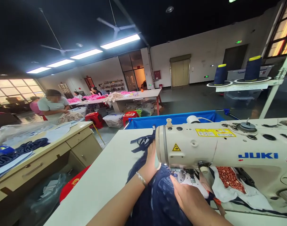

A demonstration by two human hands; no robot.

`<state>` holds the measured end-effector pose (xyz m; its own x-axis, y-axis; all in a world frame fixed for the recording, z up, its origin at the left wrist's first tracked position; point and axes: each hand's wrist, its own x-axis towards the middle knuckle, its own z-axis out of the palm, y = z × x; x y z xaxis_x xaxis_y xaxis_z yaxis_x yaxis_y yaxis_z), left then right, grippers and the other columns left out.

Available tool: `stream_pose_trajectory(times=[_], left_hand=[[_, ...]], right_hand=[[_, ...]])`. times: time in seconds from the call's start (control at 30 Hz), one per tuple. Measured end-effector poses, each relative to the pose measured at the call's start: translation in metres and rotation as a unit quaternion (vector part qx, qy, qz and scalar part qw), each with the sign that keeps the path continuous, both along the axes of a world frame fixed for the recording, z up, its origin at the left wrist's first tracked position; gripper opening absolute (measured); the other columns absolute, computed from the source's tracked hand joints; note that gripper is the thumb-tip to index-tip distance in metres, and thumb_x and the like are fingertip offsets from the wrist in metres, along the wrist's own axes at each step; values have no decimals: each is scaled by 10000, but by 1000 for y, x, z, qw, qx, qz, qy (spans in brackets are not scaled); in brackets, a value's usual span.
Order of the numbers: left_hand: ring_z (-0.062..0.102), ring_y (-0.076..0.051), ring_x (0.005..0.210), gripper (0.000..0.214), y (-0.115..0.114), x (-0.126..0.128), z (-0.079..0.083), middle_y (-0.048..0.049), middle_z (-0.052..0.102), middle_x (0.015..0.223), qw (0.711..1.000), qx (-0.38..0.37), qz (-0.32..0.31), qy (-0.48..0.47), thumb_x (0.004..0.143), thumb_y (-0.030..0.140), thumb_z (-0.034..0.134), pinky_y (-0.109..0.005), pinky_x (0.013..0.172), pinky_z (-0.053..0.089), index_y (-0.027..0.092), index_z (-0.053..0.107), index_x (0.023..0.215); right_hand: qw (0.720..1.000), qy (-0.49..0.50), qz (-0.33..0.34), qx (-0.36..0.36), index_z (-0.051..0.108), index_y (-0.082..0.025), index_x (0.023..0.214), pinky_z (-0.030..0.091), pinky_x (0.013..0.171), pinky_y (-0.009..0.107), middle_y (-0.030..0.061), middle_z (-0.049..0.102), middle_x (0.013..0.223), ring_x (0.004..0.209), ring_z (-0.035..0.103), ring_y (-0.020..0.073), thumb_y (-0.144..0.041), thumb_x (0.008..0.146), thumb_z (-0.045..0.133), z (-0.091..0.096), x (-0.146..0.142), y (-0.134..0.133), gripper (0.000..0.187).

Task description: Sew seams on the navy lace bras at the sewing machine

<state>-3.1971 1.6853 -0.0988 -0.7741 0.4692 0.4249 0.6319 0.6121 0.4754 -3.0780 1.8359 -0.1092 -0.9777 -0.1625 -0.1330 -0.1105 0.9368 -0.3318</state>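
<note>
A dark navy fabric piece (pixel 161 194) lies bunched on the sewing table, running up to the needle plate (pixel 181 176) of a white JUKI sewing machine (pixel 219 149). My left hand (pixel 152 158) rests on the cloth left of the machine head; its fingertips are hidden behind the head. Beyond it lie navy straps (pixel 143 141) with what looks like a ring or buckle. Just in front of the needle area, my right hand (pixel 190 197) grips the near right edge of the fabric, thumb on top and the other fingers mostly out of sight.
Copper-coloured small pieces (pixel 230 179) sit on a white cloth (pixel 224 191) under the machine arm. Two navy thread cones (pixel 220 75) stand on a rack. A blue fabric bin (pixel 171 120) borders the table's far side. At left, a person (pixel 52 105) works behind a desk (pixel 70 138).
</note>
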Motion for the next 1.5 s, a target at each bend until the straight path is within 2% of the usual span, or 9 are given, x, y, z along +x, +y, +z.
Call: stream_pose_trajectory(times=[0.13, 0.27, 0.43, 0.53, 0.67, 0.83, 1.17, 1.33, 1.5], left_hand=[[414, -303, 1276, 446, 6, 27, -1, -121, 546, 1283, 991, -100, 58, 71, 863, 115, 428, -577, 1106, 235, 201, 484, 1297], [507, -296, 1158, 268, 4, 48, 10, -108, 599, 1165, 960, -261, -103, -14, 869, 153, 495, -513, 1023, 385, 190, 615, 1106], [538, -214, 1115, 336, -9, 39, 16, -98, 553, 1240, 945, -239, -211, -75, 931, 119, 369, -327, 959, 457, 182, 572, 1192], [596, -210, 977, 359, -11, 32, 16, -97, 568, 1211, 938, -261, -204, -101, 957, 163, 327, -319, 854, 507, 199, 562, 1225], [601, -211, 967, 331, -10, 31, 18, -89, 584, 1187, 932, -278, -206, -107, 968, 211, 355, -316, 836, 508, 217, 566, 1222], [535, -304, 1130, 259, -4, 41, 19, -120, 600, 1169, 946, -303, -109, -43, 940, 228, 467, -479, 950, 439, 199, 583, 1171], [603, -274, 978, 233, 2, 37, 9, -124, 626, 1058, 920, -375, -97, -53, 935, 169, 414, -428, 889, 492, 155, 640, 991], [560, -269, 1090, 335, 3, 39, -7, -120, 621, 1069, 934, -348, -80, 3, 891, 78, 366, -431, 975, 443, 163, 605, 1110], [569, -244, 1069, 409, 4, 41, -6, -118, 624, 1054, 938, -336, -80, 12, 891, 48, 295, -411, 984, 433, 162, 591, 1150]], right_hand=[[1000, -4, -6, -9, 449, -152, 1396, 448, 642, 311, 96, 727, 926, 860, 695, 264, -82, 901, 354, 0, -1, 1, 509], [999, 34, -10, -19, 565, -185, 1258, 404, 570, 294, 60, 729, 837, 758, 699, 236, -81, 874, 375, -3, 1, 2, 441], [978, 203, -55, 22, 689, -267, 874, 420, 581, 294, 15, 703, 684, 597, 657, 209, -205, 893, 427, -19, -12, 21, 270], [951, 287, -111, 29, 710, -249, 827, 460, 645, 309, 39, 719, 732, 689, 668, 232, -276, 873, 502, -34, -25, 34, 215], [945, 310, -94, 48, 727, -271, 893, 468, 723, 343, 40, 735, 871, 720, 656, 227, -340, 881, 529, -48, -31, 37, 210], [963, 230, -107, 90, 733, -237, 909, 454, 670, 351, 75, 721, 765, 690, 643, 245, -336, 915, 453, -40, -29, 33, 296], [968, 215, -129, 25, 718, -239, 799, 438, 721, 339, 48, 698, 722, 709, 631, 231, -294, 883, 454, -34, -32, 32, 283], [962, 231, -130, 62, 697, -238, 733, 416, 677, 332, 43, 665, 657, 654, 606, 217, -291, 889, 419, -37, -33, 30, 323], [957, 259, -121, 51, 686, -232, 737, 411, 677, 347, 54, 655, 659, 641, 596, 225, -305, 903, 415, -37, -32, 31, 326]])
